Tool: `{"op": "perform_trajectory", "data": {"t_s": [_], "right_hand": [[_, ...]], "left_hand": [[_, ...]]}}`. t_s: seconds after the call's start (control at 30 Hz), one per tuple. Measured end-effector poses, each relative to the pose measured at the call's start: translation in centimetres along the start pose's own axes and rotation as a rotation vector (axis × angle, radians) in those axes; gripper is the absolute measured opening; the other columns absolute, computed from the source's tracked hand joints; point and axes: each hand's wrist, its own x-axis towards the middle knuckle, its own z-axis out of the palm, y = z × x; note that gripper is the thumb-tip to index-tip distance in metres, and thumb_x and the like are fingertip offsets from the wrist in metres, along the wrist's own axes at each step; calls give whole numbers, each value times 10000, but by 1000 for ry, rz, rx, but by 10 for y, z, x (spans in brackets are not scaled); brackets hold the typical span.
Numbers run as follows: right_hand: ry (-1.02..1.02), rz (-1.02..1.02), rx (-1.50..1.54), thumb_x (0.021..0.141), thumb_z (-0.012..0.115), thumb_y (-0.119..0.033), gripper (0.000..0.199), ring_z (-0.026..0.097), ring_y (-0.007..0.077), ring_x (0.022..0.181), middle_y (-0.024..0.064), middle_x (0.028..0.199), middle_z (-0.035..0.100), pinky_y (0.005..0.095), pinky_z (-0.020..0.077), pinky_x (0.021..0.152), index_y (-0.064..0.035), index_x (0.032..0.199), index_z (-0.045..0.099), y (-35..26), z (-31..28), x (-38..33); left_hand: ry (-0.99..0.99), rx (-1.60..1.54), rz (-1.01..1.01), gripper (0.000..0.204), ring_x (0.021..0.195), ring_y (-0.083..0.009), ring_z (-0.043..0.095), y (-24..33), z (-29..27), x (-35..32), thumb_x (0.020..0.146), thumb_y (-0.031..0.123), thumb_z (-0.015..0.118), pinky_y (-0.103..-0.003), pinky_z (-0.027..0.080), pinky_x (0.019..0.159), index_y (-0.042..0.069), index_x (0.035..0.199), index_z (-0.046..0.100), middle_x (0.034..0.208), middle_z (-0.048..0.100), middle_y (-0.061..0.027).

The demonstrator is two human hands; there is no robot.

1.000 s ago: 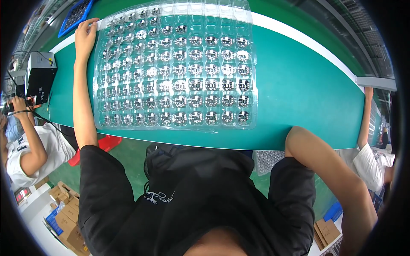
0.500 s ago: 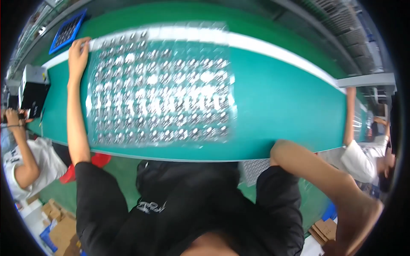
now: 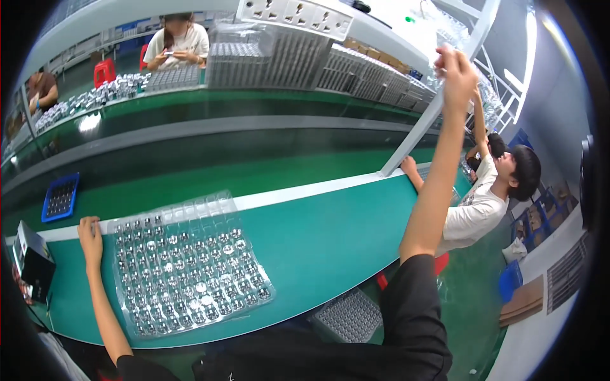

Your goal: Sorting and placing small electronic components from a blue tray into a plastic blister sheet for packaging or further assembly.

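A clear plastic blister tray (image 3: 190,267) lies on the green table, with small shiny metal parts in most of its pockets. Several pockets at its far right side hold nothing. Beside its far left corner my left hand (image 3: 91,238) rests at the white table edge strip, fingers stretched out and holding nothing visible. My right hand (image 3: 459,79) is raised high at the right, next to a slanted white shelf post (image 3: 416,130). Its fingers are bent and somewhat apart, and I see nothing held in them. Clear plastic (image 3: 438,28) shows behind that hand on the shelf.
A blue tray of small dark parts (image 3: 61,197) sits at the far left, a black-and-white box (image 3: 33,260) nearer. Another filled tray (image 3: 349,315) is below the table edge. A power strip (image 3: 295,16) hangs above. A co-worker in white (image 3: 476,209) reaches up at the right.
My view has swung up and to the right. My right arm has gone from bent low beside the table to raised by the shelf. My left hand stays beside the tray.
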Motion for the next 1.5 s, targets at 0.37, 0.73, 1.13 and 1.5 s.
{"op": "perform_trajectory", "data": {"t_s": [0.37,0.73,1.13,1.5], "right_hand": [[-348,-145,-395,946,457,-674,653,587,329,1243,189,1228,681,423,386,1104,-155,1260,699,25,104,64],[-516,164,-545,854,757,-439,480,691,248,915,158,997,739,364,540,837,-19,1087,744,67,127,105],[-449,-252,-476,883,699,-400,351,680,316,990,141,1034,729,429,527,888,-106,1070,734,174,199,130],[-469,-11,-445,1023,436,-387,468,672,348,989,236,1047,711,463,498,916,2,1067,693,269,187,173]], "left_hand": [[-3,-33,-37,117,1019,-325,545,3,11,4,964,48,531,-394,436,893,6,1025,621,1053,579,-131],[-36,-20,3,129,1030,-339,538,8,8,12,959,51,525,-414,427,924,-8,1019,623,1059,585,-149],[-72,8,-43,121,1032,-319,534,-18,2,2,981,77,528,-396,441,909,7,1025,616,1066,584,-130],[-50,21,-25,132,1027,-330,536,-18,-3,2,974,72,525,-412,433,909,4,1022,627,1063,594,-135]]}}
